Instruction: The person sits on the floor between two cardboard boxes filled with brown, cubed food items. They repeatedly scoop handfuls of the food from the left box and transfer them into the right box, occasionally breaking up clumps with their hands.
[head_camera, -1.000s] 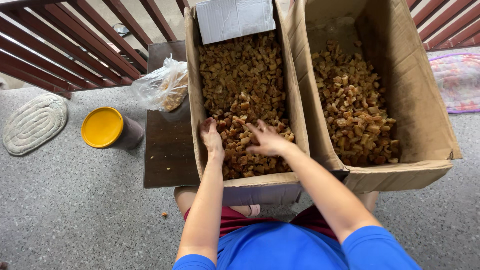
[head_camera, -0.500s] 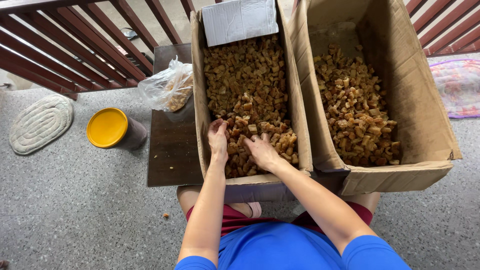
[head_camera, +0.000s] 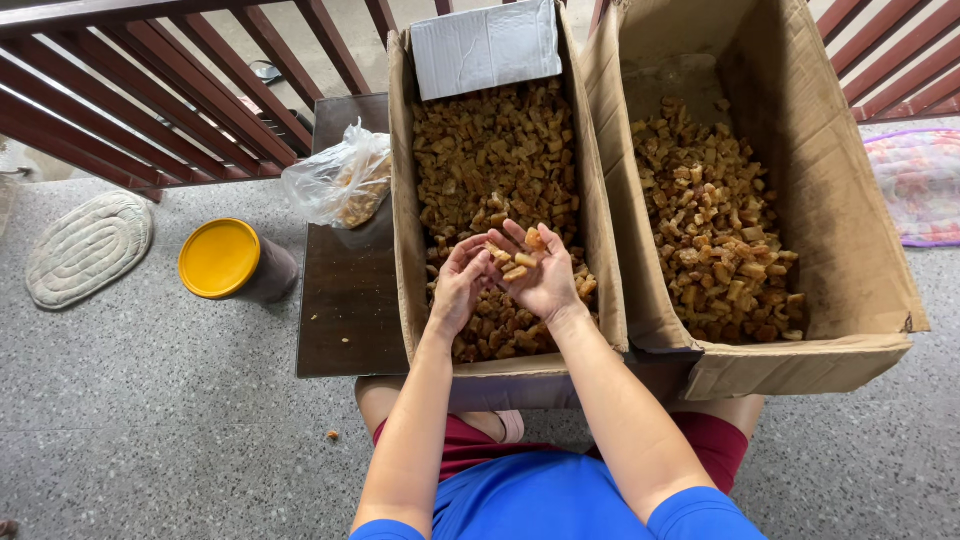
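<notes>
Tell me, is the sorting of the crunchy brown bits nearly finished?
Hard to say, but it looks partway. Done: the right box already holds a pile of pieces. In hand: the right hand cups a few pieces above the left box, with the left hand beside it. Left: the left box is full of pieces nearly end to end.

Speckled grey floor (head_camera: 150, 430), dark red railing (head_camera: 150, 110), oval mat (head_camera: 88, 247)
</notes>
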